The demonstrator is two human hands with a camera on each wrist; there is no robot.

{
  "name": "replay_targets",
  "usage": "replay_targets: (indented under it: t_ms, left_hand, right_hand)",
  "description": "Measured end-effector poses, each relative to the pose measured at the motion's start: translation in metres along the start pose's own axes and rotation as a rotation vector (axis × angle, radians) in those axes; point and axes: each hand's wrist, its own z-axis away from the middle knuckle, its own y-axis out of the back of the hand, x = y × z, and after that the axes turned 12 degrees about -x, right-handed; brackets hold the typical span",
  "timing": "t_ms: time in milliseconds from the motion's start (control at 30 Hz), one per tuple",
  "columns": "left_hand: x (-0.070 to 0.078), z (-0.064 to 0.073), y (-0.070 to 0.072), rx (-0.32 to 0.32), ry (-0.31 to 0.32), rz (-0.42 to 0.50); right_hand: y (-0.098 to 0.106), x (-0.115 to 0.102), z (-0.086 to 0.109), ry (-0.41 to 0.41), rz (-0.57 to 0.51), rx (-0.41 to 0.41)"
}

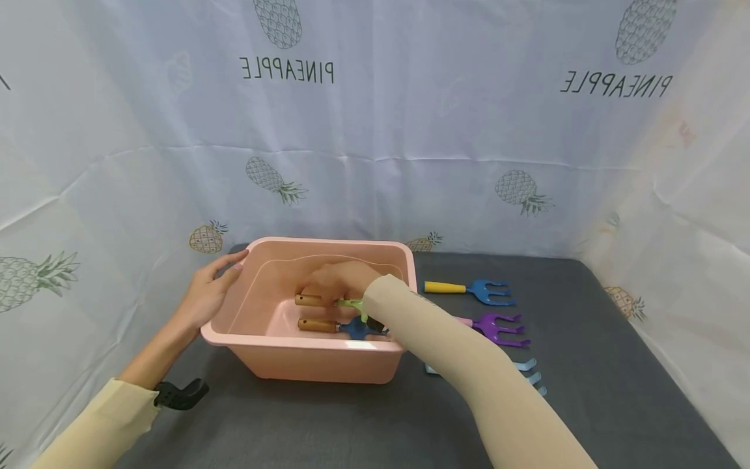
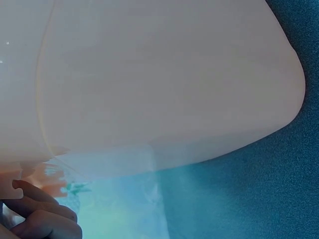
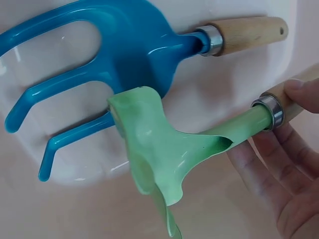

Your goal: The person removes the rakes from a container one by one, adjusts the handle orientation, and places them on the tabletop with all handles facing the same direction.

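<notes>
My left hand (image 1: 209,293) grips the left rim of a pink plastic basin (image 1: 310,361), its thumb and fingers at the edge. In the left wrist view its fingers (image 2: 50,224) show curled by the rim. Inside the basin, my right hand (image 1: 340,279) holds a green hand fork (image 3: 159,144) by its wooden handle, thumb near the metal collar. The fork is tilted, with its head overlapping a blue hand fork (image 3: 137,50) in the right wrist view. That blue fork, also wooden-handled, lies on the basin's floor, its handle pointing left in the head view.
Right of the basin, on a dark grey tabletop (image 1: 592,365), lie a blue fork with a yellow handle (image 1: 445,287), a purple fork (image 1: 495,327) and a light blue fork (image 1: 532,371). The right forearm partly covers the last two. A pineapple-print curtain (image 1: 381,117) hangs behind.
</notes>
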Motion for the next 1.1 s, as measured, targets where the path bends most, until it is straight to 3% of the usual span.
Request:
replay_targets:
  t_ms: [67, 300, 567, 633, 867, 1033, 1100]
  left_hand:
    - [0.000, 0.000, 0.000, 0.000, 0.001, 0.001]
    - [0.002, 0.001, 0.002, -0.009, 0.002, 0.004]
    - [0.004, 0.001, 0.004, -0.006, 0.001, -0.013]
    - [0.004, 0.002, 0.004, -0.006, 0.003, -0.015]
    - [0.003, 0.002, 0.003, -0.013, 0.002, -0.021]
    - [0.001, 0.002, 0.002, -0.015, -0.001, -0.018]
    - [0.001, 0.002, 0.002, -0.012, -0.003, -0.016]
  right_hand:
    - [0.001, 0.000, 0.002, -0.011, -0.073, -0.005]
    - [0.004, -0.001, 0.008, 0.042, -0.096, 0.004]
    - [0.006, -0.003, 0.014, 0.018, -0.465, -0.040]
    - [0.006, -0.005, 0.016, 0.009, -0.513, -0.042]
    - [0.012, -0.007, 0.022, 0.025, -0.386, -0.052]
    - [0.019, -0.011, 0.028, 0.041, -0.384, -0.057]
    - [0.023, -0.013, 0.029, 0.032, -0.324, -0.050]
